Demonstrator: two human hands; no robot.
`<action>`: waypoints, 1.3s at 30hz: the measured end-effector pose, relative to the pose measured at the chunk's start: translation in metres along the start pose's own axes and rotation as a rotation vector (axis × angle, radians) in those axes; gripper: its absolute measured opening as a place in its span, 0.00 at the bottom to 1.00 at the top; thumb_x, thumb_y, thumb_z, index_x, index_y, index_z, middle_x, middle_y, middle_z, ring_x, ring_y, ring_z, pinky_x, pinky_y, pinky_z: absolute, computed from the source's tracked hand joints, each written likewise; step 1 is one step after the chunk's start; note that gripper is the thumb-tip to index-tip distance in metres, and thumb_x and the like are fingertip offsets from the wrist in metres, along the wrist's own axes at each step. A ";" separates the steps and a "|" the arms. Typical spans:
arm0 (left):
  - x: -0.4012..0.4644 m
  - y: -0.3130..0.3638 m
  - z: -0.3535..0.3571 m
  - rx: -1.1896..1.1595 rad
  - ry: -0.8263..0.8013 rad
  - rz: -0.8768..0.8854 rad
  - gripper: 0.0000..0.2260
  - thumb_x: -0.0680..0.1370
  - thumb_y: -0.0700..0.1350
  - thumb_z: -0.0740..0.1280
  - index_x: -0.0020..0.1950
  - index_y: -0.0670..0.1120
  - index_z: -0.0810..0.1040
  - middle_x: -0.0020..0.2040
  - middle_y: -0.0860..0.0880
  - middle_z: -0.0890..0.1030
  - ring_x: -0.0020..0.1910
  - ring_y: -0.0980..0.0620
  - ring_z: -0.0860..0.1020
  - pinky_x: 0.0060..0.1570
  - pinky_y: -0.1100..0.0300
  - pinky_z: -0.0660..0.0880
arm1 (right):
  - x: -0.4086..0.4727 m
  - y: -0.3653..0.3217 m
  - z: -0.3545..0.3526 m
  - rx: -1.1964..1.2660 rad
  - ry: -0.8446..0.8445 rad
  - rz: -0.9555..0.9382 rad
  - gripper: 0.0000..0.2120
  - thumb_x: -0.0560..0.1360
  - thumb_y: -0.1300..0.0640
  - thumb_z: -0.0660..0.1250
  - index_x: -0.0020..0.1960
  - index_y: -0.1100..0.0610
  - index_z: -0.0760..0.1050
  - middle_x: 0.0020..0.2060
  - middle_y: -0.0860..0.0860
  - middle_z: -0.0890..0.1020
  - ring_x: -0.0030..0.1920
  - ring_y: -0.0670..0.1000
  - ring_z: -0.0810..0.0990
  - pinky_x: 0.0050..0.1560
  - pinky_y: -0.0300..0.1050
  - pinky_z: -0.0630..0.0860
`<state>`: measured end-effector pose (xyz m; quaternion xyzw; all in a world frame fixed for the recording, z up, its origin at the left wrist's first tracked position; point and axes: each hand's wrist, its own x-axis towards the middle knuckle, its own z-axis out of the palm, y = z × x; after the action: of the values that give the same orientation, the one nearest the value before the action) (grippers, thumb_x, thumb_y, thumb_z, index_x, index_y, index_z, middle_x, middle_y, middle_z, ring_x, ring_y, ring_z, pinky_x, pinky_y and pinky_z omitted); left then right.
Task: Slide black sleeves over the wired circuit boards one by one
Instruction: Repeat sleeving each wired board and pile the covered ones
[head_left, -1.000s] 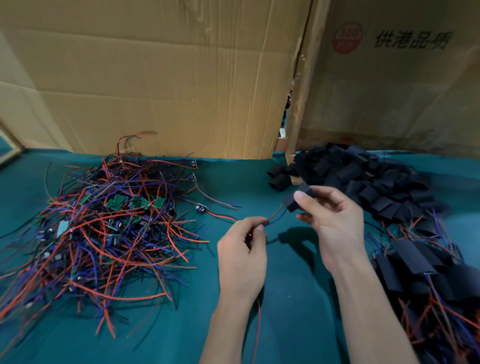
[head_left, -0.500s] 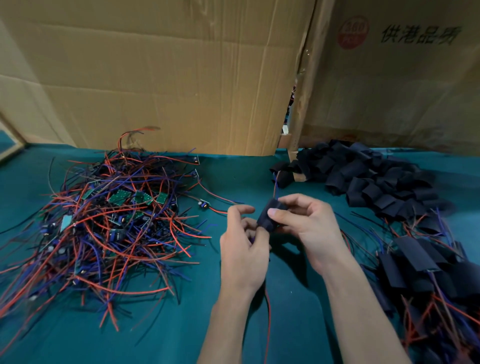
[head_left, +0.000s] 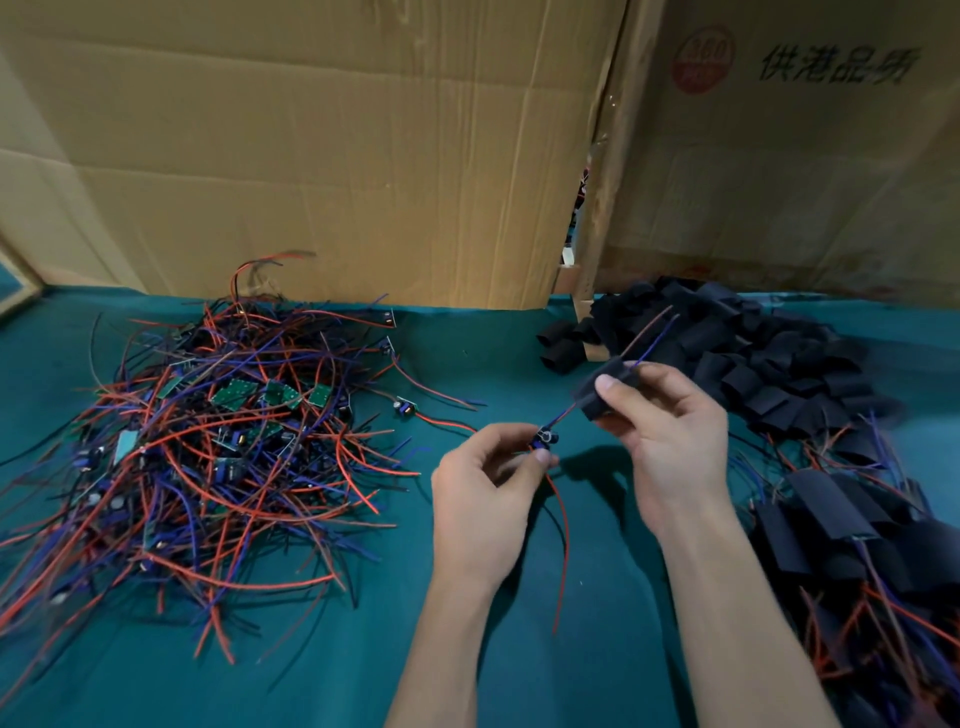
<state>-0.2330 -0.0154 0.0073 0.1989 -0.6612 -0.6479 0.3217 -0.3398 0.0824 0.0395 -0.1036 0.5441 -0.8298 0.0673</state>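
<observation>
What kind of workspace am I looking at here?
Probably a small hand-assembly bench: a heap of wired circuit boards on a teal table cover, loose black sleeves piled right, and cardboard cartons as a backdrop.

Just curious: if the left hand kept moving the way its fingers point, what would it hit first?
Probably the black sleeve held in the right hand, up and to the right of the left hand; depth is unclear.

Counts: 2 hands, left (head_left: 485, 499) & right (head_left: 670, 441); 1 black sleeve (head_left: 605, 389) held; 1 wired circuit board (head_left: 544, 439) held; 2 cardboard boxes (head_left: 322, 150); loose boards, sleeves: too many to count.
</observation>
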 end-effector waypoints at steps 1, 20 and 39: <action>0.000 0.000 -0.001 -0.015 -0.003 -0.007 0.10 0.74 0.31 0.71 0.47 0.47 0.83 0.40 0.50 0.87 0.44 0.50 0.86 0.48 0.56 0.81 | -0.001 0.001 0.000 -0.051 -0.024 -0.022 0.09 0.73 0.70 0.74 0.44 0.56 0.81 0.35 0.49 0.84 0.39 0.51 0.82 0.38 0.42 0.79; 0.001 0.005 0.005 -0.014 0.093 0.087 0.06 0.73 0.35 0.75 0.39 0.44 0.82 0.33 0.50 0.83 0.32 0.57 0.80 0.37 0.65 0.76 | -0.013 -0.004 0.009 -0.082 -0.362 0.310 0.03 0.72 0.57 0.75 0.40 0.51 0.86 0.36 0.52 0.84 0.34 0.50 0.84 0.36 0.43 0.82; 0.000 0.001 0.016 0.173 0.108 0.012 0.05 0.74 0.44 0.67 0.39 0.47 0.79 0.31 0.49 0.80 0.30 0.52 0.82 0.32 0.56 0.79 | -0.007 -0.133 -0.159 -1.185 -0.195 0.248 0.21 0.62 0.28 0.77 0.40 0.45 0.86 0.39 0.49 0.87 0.37 0.51 0.85 0.39 0.44 0.82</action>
<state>-0.2443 -0.0036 0.0092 0.2566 -0.6975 -0.5749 0.3423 -0.3717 0.2784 0.0994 -0.1347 0.9125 -0.3586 0.1438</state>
